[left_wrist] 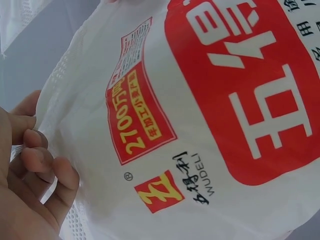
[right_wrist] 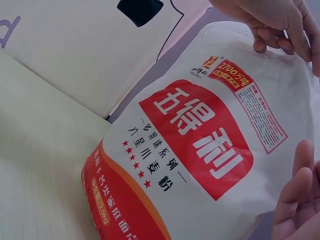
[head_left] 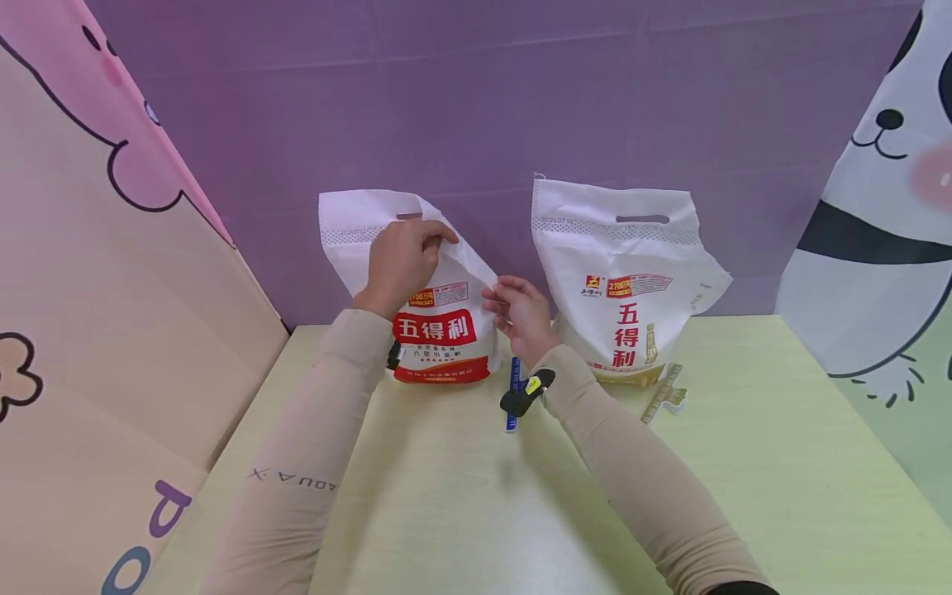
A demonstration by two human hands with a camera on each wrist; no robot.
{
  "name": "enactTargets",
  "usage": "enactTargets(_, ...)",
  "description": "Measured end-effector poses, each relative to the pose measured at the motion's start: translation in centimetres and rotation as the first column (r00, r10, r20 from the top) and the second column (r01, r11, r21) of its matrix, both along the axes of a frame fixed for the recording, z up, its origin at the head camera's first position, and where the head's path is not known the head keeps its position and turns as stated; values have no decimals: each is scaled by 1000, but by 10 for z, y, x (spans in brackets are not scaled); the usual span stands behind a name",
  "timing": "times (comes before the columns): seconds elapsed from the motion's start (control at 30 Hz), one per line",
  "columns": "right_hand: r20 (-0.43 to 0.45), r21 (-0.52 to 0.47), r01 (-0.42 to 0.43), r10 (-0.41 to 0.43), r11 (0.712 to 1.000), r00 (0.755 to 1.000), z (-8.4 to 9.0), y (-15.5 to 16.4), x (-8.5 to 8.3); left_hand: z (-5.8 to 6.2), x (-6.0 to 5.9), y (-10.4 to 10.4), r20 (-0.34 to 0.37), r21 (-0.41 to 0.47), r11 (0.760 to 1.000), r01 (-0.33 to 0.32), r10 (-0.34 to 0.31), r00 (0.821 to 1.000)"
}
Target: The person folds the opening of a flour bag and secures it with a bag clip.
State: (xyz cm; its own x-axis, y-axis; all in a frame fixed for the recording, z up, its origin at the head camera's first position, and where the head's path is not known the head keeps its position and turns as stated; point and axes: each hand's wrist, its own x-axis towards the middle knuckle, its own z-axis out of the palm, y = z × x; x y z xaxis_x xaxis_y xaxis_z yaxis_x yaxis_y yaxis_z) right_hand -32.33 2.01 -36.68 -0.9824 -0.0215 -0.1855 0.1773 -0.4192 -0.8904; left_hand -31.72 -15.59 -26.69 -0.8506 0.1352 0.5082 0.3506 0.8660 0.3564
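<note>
At the table's far edge, the left hand (head_left: 402, 263) pinches the top of the red-labelled flour bag (head_left: 439, 330), keeping it upright, while the right hand (head_left: 521, 314), fingers loosely spread, steadies its side.

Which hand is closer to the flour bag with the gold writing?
Right. The right hand is just beside the gold-print bag; the left hand grips the red-label bag, farther away.

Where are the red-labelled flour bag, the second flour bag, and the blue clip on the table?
red-labelled flour bag (head_left: 439, 343): head view, on its red label.
second flour bag (head_left: 628, 273): head view, on its white front.
blue clip (head_left: 513, 380): head view, on its upper shaft.
</note>
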Motion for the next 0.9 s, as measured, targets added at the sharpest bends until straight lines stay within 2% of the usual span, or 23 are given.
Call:
enactTargets(0.53,-8,5,-8,8,1000,1000,-3,-2,-4,-1,2,-5,-54,-50,996,-70,68,996)
enactTargets(0.9,2,-1,-1,1,1000,1000,-6,-4,-4,-1,2,-8,-38,-101,989,-110,106,994)
